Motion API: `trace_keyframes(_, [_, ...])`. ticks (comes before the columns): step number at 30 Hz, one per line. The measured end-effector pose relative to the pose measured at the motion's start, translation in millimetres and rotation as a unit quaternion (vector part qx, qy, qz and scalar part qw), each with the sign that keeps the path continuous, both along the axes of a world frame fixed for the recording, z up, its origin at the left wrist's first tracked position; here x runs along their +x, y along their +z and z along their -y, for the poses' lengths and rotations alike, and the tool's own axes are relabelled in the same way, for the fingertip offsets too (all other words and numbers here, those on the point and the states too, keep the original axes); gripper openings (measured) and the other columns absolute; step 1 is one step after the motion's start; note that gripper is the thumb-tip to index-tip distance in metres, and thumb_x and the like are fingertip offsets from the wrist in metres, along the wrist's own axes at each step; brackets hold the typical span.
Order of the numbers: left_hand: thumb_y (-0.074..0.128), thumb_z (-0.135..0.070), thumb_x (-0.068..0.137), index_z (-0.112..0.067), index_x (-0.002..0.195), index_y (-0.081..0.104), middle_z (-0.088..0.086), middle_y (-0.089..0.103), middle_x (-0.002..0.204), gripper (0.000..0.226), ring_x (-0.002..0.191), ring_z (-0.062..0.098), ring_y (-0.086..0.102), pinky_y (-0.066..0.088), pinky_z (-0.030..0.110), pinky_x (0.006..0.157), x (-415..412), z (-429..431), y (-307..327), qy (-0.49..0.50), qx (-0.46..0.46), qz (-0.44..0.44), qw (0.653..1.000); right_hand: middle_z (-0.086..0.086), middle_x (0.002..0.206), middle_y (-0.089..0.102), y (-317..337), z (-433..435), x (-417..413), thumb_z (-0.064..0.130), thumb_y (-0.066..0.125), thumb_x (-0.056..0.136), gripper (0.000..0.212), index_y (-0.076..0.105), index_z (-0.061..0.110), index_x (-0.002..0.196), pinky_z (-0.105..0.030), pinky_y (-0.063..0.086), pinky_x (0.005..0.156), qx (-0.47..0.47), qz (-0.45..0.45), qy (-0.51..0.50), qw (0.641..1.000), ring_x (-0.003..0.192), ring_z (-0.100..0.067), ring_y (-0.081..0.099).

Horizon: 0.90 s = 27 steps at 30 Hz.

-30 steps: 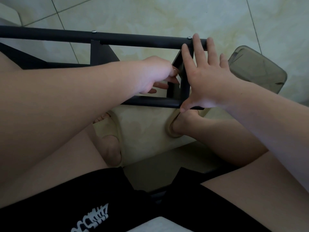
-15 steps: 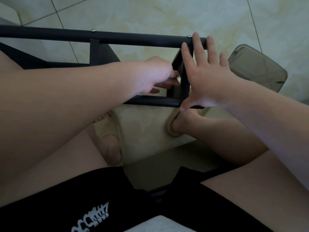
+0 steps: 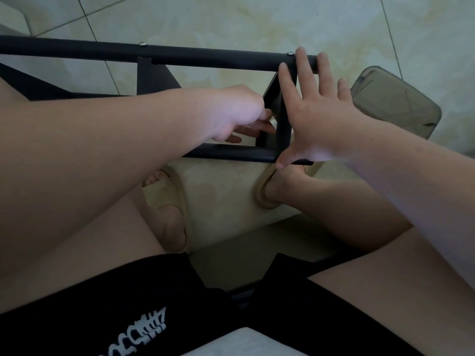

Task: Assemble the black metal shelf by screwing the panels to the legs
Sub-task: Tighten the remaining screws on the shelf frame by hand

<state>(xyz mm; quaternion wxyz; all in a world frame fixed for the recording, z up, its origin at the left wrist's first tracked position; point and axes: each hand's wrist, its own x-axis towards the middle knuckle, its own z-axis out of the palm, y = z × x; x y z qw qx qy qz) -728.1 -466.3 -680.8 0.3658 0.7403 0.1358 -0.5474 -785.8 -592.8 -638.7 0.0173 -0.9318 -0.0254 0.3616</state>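
The shelf lies on its side on the floor [image 3: 231,19] in front of the seated person, partly built. The far leg [image 3: 205,56] already carries two screw heads, one [image 3: 141,43] above the middle panel [image 3: 145,78] and one [image 3: 290,53] above the end panel [image 3: 282,129], so those joints look done. By my reading, the work in hand is the end panel's joint with the near leg [image 3: 231,152]. I cannot tell how many joints remain, because the rest of the frame runs out of view to the left.

The right hand [image 3: 321,119] lies flat with its fingers spread, bracing the end panel. Its fingertips reach the far leg and its thumb presses the near leg. The left hand [image 3: 236,109] reaches between the legs with its fingers curled against the panel's inner face. Whether it pinches a screw is hidden.

Compared with a second ago, almost nothing differs. The right hand keeps the same brace, the left hand stays at the same corner with only a slight shift of its fingers, and the frame has not moved.
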Motion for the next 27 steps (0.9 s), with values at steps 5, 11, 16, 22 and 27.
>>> trace_keyframes(5, [0.059, -0.031, 0.099, -0.02, 0.113, 0.066, 0.0, 0.072, 0.112, 0.019, 0.111, 0.021, 0.061, 0.049, 0.041, 0.096, 1.6, -2.1, -5.8, -0.016, 0.022, 0.02, 0.999, -0.012, 0.162, -0.035, -1.0, 0.4, 0.2, 0.067, 0.086, 0.059, 0.156, -0.024, 0.014, 0.157, -0.066, 0.005, 0.121, -0.001, 0.005, 0.0, 1.0, 0.149, -0.043, -0.027])
trace_keyframes(11, [0.058, -0.027, 0.1, -0.02, 0.105, 0.066, -0.007, 0.077, 0.092, 0.013, 0.1, 0.014, 0.065, 0.049, 0.034, 0.083, 3.5, -6.6, -2.2, -0.027, 0.021, 0.019, 0.999, -0.012, 0.161, -0.035, -3.0, -0.1, -0.2, 0.067, 0.086, 0.058, 0.157, -0.024, 0.014, 0.156, -0.065, 0.004, 0.12, -0.002, 0.005, -0.001, 1.0, 0.149, -0.043, -0.027])
trace_keyframes(16, [0.062, -0.025, 0.097, -0.018, 0.104, 0.069, -0.002, 0.074, 0.102, 0.012, 0.104, 0.017, 0.064, 0.05, 0.036, 0.092, 5.0, -13.1, -3.8, -0.068, 0.012, 0.04, 0.997, -0.013, 0.161, -0.036, -2.4, -0.5, -0.2, 0.067, 0.086, 0.059, 0.157, -0.025, 0.014, 0.156, -0.065, 0.003, 0.12, -0.002, 0.002, 0.0, 1.0, 0.148, -0.043, -0.029])
trace_keyframes(22, [0.061, -0.022, 0.098, -0.02, 0.103, 0.071, -0.002, 0.07, 0.113, 0.012, 0.109, 0.017, 0.06, 0.049, 0.034, 0.094, 6.6, -19.1, -4.9, -0.123, 0.009, 0.051, 0.991, -0.013, 0.16, -0.037, 0.2, -1.4, -0.2, 0.067, 0.085, 0.061, 0.155, -0.026, 0.014, 0.156, -0.065, 0.004, 0.121, -0.007, -0.004, 0.003, 1.0, 0.148, -0.043, -0.028])
trace_keyframes(27, [0.058, -0.019, 0.098, -0.026, 0.089, 0.073, -0.016, 0.072, 0.088, 0.018, 0.091, 0.007, 0.059, 0.047, 0.027, 0.078, 7.4, -23.9, -2.7, -0.186, -0.014, 0.089, 0.978, -0.013, 0.16, -0.037, 1.2, -2.6, 0.2, 0.067, 0.084, 0.061, 0.155, -0.026, 0.014, 0.155, -0.065, 0.004, 0.121, -0.01, -0.006, 0.003, 1.0, 0.149, -0.043, -0.028])
